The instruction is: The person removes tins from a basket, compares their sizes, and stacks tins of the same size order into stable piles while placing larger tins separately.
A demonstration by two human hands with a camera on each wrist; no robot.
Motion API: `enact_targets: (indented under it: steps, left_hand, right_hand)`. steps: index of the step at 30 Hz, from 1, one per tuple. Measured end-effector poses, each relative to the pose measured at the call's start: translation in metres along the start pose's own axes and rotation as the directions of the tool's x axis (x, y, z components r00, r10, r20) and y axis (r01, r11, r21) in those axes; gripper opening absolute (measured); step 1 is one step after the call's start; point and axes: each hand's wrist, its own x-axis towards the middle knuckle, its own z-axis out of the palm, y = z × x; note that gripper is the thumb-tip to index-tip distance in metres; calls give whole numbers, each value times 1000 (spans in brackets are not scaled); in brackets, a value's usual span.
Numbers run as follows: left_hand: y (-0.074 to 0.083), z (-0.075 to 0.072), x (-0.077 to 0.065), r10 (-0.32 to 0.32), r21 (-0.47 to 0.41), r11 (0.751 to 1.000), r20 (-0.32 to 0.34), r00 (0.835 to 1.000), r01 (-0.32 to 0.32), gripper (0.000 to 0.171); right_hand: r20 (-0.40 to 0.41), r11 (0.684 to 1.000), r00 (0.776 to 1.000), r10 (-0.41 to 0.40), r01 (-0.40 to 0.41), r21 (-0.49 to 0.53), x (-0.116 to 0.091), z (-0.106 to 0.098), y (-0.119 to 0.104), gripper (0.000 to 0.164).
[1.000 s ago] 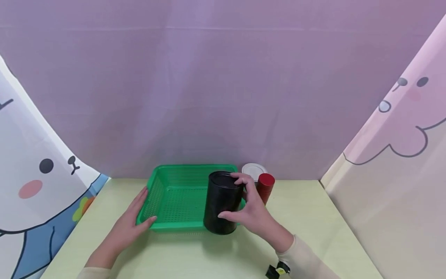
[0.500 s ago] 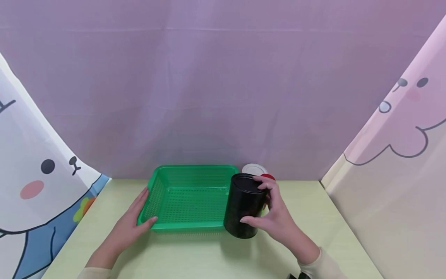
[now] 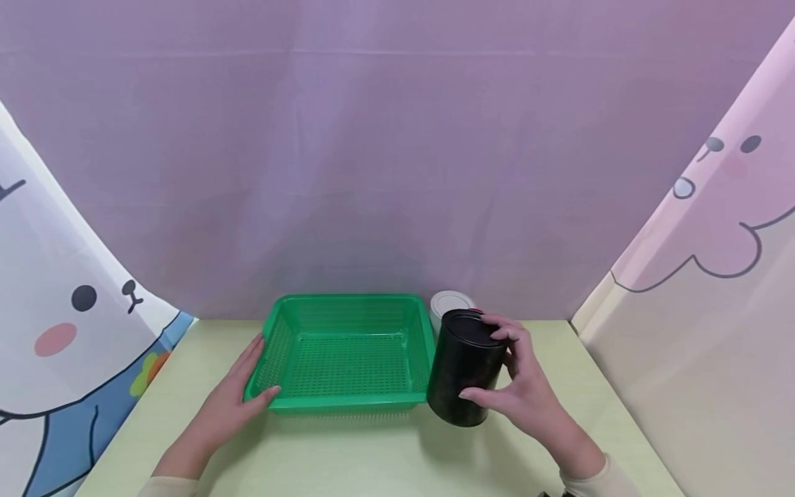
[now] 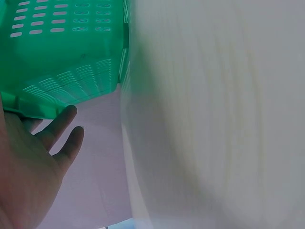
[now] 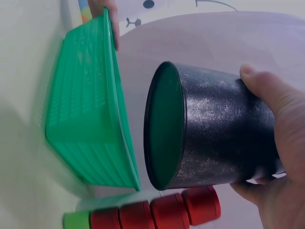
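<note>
My right hand (image 3: 522, 386) grips a black cylindrical canister (image 3: 467, 373) from its right side, thumb in front and fingers behind near the top rim. The canister is raised and slightly tilted beside the right edge of a green plastic basket (image 3: 348, 400). Its round base shows in the right wrist view, where the black canister (image 5: 214, 129) hangs near the green basket (image 5: 86, 109). My left hand (image 3: 223, 411) holds the basket's left rim by the front corner, thumb over the rim. In the left wrist view, fingers (image 4: 57, 129) lie at the rim.
A container with a white lid (image 3: 451, 301) stands behind the canister, right of the basket. A red, ridged cylinder with a light green end (image 5: 143, 214) is mostly hidden behind the canister in the head view. A purple cloth (image 3: 373, 172) backs the pale table (image 3: 348, 455).
My right hand has carried the black canister rightward, from over the basket's right side to beyond it. The canister now covers most of the red cylinder. My left hand and the basket stay in place.
</note>
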Motion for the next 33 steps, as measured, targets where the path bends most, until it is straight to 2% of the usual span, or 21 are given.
enact_targets:
  steps: [7,15,33]
  left_hand:
    - [0,0,1,-8,6,1000,6,1000,8,99]
    - [-3,1,1,1,4,1000,0,1000,-1,99]
    - [-5,1,-1,-11,-6,1000,-3,1000,11,99]
  right_hand:
    - [-6,1000,1000,-8,8,-1,-5,-17,-1,98]
    - [-28,998,998,-58,58,18,-9,-33,2,101]
    - [-123,998,991,-56,52,-35,-14,-64,9,99]
